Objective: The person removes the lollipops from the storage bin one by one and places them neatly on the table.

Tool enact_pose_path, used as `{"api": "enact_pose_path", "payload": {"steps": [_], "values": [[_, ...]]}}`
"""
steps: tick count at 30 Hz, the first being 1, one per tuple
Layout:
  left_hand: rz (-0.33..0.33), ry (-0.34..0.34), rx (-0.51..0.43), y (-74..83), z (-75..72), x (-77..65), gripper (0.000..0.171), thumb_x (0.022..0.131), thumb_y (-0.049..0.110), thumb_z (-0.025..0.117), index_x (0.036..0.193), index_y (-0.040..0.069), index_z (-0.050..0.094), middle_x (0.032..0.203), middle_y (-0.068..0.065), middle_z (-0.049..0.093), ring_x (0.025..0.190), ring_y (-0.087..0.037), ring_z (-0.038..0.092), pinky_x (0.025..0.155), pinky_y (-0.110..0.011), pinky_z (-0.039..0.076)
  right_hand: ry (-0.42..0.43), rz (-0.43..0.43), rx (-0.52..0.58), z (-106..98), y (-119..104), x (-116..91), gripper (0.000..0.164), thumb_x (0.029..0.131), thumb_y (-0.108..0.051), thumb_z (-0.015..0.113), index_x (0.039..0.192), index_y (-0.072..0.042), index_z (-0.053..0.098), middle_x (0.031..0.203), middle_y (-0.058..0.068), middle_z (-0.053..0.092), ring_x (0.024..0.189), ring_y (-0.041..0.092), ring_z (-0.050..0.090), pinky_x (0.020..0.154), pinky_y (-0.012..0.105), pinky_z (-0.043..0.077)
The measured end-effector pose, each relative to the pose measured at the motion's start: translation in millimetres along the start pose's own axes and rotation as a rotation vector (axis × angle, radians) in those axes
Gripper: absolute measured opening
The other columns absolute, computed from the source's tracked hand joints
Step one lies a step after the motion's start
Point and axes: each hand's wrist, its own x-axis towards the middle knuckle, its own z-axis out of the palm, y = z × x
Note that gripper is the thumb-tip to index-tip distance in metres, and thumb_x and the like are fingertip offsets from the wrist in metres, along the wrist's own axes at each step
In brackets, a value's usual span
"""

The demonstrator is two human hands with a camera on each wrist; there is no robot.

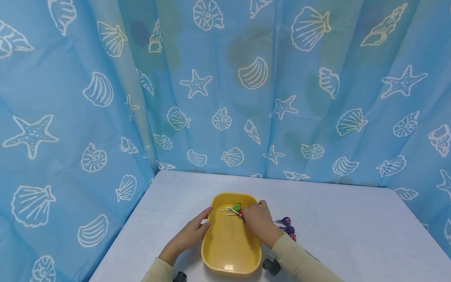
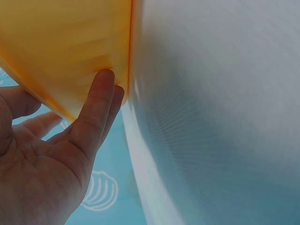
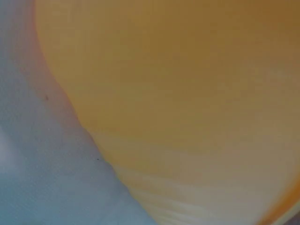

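The right hand [image 1: 258, 221] reaches over the right wall into the far part of the yellow tray [image 1: 230, 250]. Its fingertips are hidden, so I cannot tell whether it pinches anything. Just left of its fingers, inside the tray, lie a green lollipop [image 1: 237, 207] and a red lollipop [image 1: 241, 212], with white sticks pointing away from this hand. The step in hand seems to be the handling of these sweets, though whether to put down or to pick up I cannot judge. The next move probably calls for small finger work, then a lift above the wall.

Across the tray, the left hand [image 1: 193, 232] rests rather straight fingers against the outer wall, seemingly steadying it.

Right of the right wrist, outside, lie more lollipops [image 1: 290, 230]; the tray's wall and the forearm stand between. A dark object [image 1: 271, 267] sits below the right sleeve [image 1: 299, 260], and could be bumped. Farther, beyond the white table [image 1: 352, 227], hangs the blue curtain [image 1: 218, 78].
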Motion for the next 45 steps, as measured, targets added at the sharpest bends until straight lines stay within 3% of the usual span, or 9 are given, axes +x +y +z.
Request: {"api": "enact_pose_path", "payload": {"steps": [10, 15, 20, 24, 30, 45], "values": [[0.008, 0.003, 0.006, 1.3, 0.5, -0.2, 0.054, 0.109, 0.020, 0.047, 0.160, 0.012, 0.032, 0.152, -0.023, 0.042, 0.127, -0.040, 0.056, 0.098, -0.054, 0.053, 0.032, 0.011, 0.029, 2, -1, 0, 0.009, 0.088, -0.017, 0.080, 0.088, -0.012, 0.072, 0.078, 0.003, 0.071, 0.084, 0.026, 0.067, 0.102, 0.059, 0.044], [-0.004, 0.004, 0.006, 1.5, 0.2, -0.1, 0.054, 0.108, 0.021, 0.047, 0.160, 0.013, 0.032, 0.153, -0.023, 0.041, 0.125, -0.039, 0.057, 0.097, -0.053, 0.054, 0.026, 0.020, 0.105, 2, 1, 0, 0.016, 0.086, -0.025, 0.082, 0.087, -0.014, 0.070, 0.078, 0.001, 0.069, 0.086, 0.027, 0.067, 0.107, 0.061, 0.041], [-0.010, 0.018, 0.020, 3.3, -0.4, 0.0, 0.054, 0.108, 0.021, 0.048, 0.160, 0.014, 0.033, 0.154, -0.023, 0.041, 0.127, -0.039, 0.056, 0.099, -0.054, 0.053, 0.073, -0.007, 0.175, -1, 3, -4, 0.017, 0.085, -0.025, 0.082, 0.090, -0.016, 0.070, 0.085, 0.001, 0.070, 0.090, 0.025, 0.068, 0.107, 0.059, 0.042], [-0.017, 0.027, 0.030, 4.1, -0.1, -0.7, 0.054, 0.108, 0.021, 0.048, 0.160, 0.014, 0.033, 0.154, -0.023, 0.041, 0.128, -0.040, 0.055, 0.100, -0.055, 0.051, 0.111, -0.031, 0.205, -3, 3, -9, 0.016, 0.085, -0.024, 0.081, 0.093, -0.015, 0.070, 0.090, 0.001, 0.071, 0.091, 0.024, 0.067, 0.102, 0.053, 0.048], [-0.024, 0.026, 0.027, 3.6, 1.7, -1.2, 0.054, 0.108, 0.022, 0.049, 0.160, 0.014, 0.034, 0.153, -0.022, 0.042, 0.126, -0.038, 0.057, 0.099, -0.054, 0.052, 0.140, -0.042, 0.262, -5, 1, -17, 0.017, 0.084, -0.022, 0.082, 0.096, -0.015, 0.072, 0.087, -0.001, 0.066, 0.080, 0.019, 0.062, 0.087, 0.042, 0.056], [-0.022, 0.021, 0.022, 3.5, 1.4, -1.2, 0.055, 0.108, 0.022, 0.048, 0.160, 0.014, 0.032, 0.154, -0.023, 0.041, 0.127, -0.039, 0.055, 0.100, -0.054, 0.052, 0.165, -0.031, 0.414, -12, -1, -27, 0.019, 0.083, -0.022, 0.080, 0.100, -0.017, 0.072, 0.089, -0.005, 0.062, 0.074, 0.012, 0.055, 0.077, 0.036, 0.057]]}}
